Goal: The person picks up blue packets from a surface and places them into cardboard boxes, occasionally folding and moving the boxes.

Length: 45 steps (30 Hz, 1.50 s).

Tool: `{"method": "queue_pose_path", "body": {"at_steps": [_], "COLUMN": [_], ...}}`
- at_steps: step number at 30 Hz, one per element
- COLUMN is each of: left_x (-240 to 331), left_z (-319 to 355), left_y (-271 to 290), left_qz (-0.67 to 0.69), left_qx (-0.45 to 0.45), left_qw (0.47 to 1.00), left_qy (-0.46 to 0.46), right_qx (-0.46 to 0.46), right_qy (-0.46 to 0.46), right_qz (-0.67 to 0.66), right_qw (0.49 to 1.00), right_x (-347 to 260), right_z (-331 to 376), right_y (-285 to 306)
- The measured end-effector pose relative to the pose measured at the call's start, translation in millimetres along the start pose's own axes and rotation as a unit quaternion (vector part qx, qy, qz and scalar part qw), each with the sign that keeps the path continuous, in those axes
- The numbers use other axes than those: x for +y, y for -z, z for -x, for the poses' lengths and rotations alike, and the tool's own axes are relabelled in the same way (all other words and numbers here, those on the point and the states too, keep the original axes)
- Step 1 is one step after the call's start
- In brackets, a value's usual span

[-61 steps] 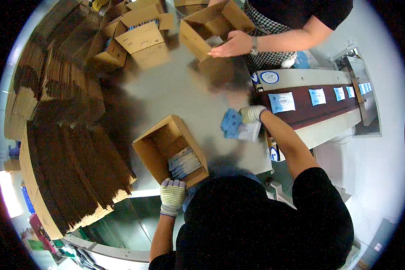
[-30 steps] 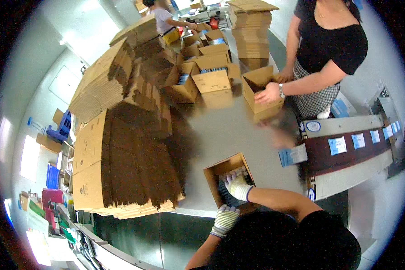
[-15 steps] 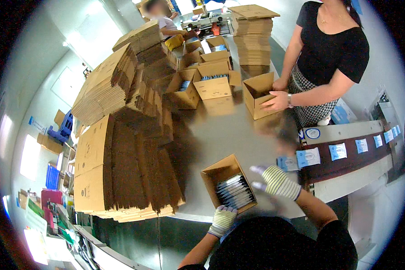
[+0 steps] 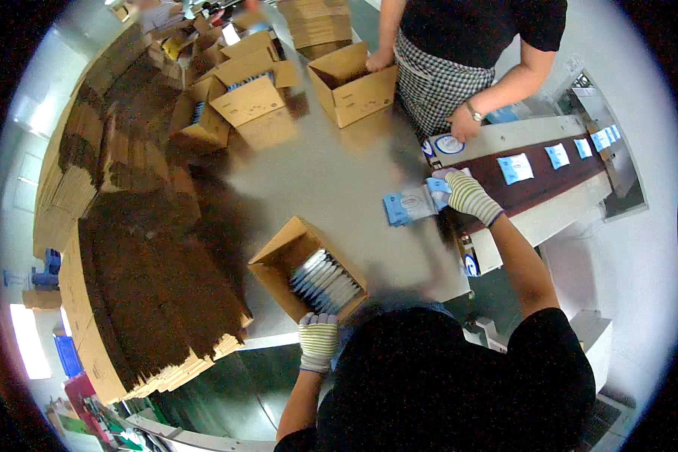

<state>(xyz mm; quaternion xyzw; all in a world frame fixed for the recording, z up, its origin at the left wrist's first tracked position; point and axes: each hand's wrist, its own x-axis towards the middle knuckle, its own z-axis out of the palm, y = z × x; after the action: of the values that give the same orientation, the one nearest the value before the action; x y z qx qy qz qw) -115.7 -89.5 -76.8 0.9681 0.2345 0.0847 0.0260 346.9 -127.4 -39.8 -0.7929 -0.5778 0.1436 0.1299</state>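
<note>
My left hand [image 4: 318, 343], in a striped knit glove, is closed on the near edge of an open cardboard box [image 4: 270, 265]. Inside that box, a row of blue-and-white packets [image 4: 325, 282] stands on edge, with bare space at the far side. At the conveyor's end my right hand [image 4: 468, 194], gloved alike, is closed over a blue-and-white soft packet [image 4: 438, 193]; its fingertips are partly hidden. More such packets [image 4: 408, 206] lie overlapped on the metal table [image 4: 331, 181] just left of it.
The conveyor belt [image 4: 542, 177] carries several spaced packets from the right. Across the table a co-worker [image 4: 478, 68] has one hand in an open box [image 4: 352, 87] and the other by the conveyor. Tall stacks of flattened cartons [image 4: 143, 286] line the left. Filled boxes [image 4: 248, 98] stand farther back.
My right hand has moved from beside the box out to the packets at the conveyor's end. My left hand stays at the box. The co-worker's one hand has shifted from their box toward the conveyor.
</note>
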Motion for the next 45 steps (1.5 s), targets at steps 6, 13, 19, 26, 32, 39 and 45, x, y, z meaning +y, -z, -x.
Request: {"method": "queue_pose_path", "body": {"at_steps": [6, 13, 19, 26, 32, 39, 45], "left_x": [1.4, -4.8, -6.2, -4.4, -0.7, 1.9, -2.3], "left_z": [-9.6, -10.7, -9.1, -7.6, -3.7, -2.0, 10.9], "left_y": [14.5, 13.2, 12.8, 10.3, 9.1, 0.9, 4.4], "left_qz": [0.01, -0.005, -0.006, 0.031, 0.023, 0.016, -0.067], "left_qx": [-0.002, -0.027, -0.015, -0.026, -0.021, -0.004, -0.041], "left_qw": [1.0, 1.0, 1.0, 0.999, 0.999, 0.999, 0.995], "left_qy": [0.016, 0.004, 0.011, 0.031, 0.045, 0.044, 0.066], "right_qx": [-0.099, -0.178, -0.36, -0.083, -0.302, -0.157, -0.186], "right_qy": [-0.054, 0.061, -0.032, 0.168, 0.071, 0.405, 0.386], "right_qz": [0.046, 0.171, 0.168, 0.223, 0.067, 0.268, 0.31], "right_qw": [0.993, 0.967, 0.917, 0.957, 0.948, 0.86, 0.849], "right_x": [10.6, 11.0, -58.4, -96.6, -84.8, -75.9, -108.0], "right_z": [-17.2, -85.3, -63.5, 76.4, 79.7, 32.1, 18.2], "right_y": [-8.8, -82.1, -109.9, -205.4, -187.9, -172.0, -147.5]}}
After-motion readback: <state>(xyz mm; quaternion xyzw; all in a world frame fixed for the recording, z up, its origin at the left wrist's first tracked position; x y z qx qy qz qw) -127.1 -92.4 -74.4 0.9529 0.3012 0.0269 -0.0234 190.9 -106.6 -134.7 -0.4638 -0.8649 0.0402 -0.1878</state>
